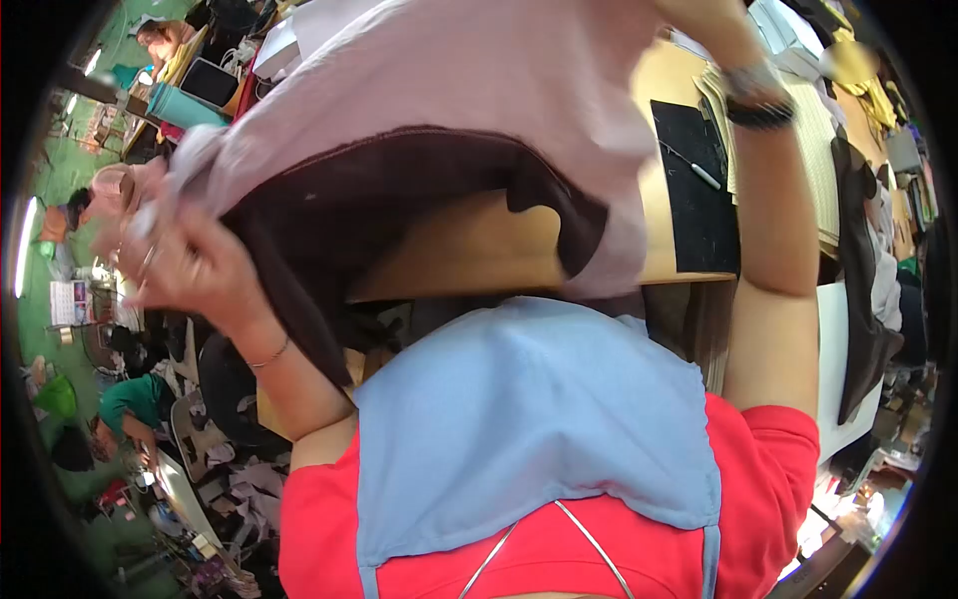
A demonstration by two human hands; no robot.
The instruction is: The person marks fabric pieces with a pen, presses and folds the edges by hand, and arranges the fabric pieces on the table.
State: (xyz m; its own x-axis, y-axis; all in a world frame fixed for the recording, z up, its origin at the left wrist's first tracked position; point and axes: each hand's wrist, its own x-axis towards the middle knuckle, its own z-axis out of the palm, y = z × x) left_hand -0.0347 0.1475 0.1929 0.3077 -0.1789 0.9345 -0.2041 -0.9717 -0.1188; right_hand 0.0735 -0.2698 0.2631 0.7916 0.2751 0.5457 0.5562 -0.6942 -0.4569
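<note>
A pale pink cloth piece (469, 80) with a dark brown underside or band (399, 180) hangs raised between my two hands over the wooden table. My left hand (185, 260) is blurred at the left, its fingers curled at a bunched corner of the cloth. At the top edge of the view, my right hand (699, 25) meets the cloth's upper right part. Its fingers are mostly hidden or cut off. The lower right corner of the cloth curls down close to the table's front edge.
On the wooden table (479, 250) lies a black mat (694, 200) with a white-handled tool (706, 177). Patterned cloth or paper (813, 160) is stacked to the right, beside a dark cloth strip (856, 290). At lower left a person in green (135, 404) sits near scattered scraps.
</note>
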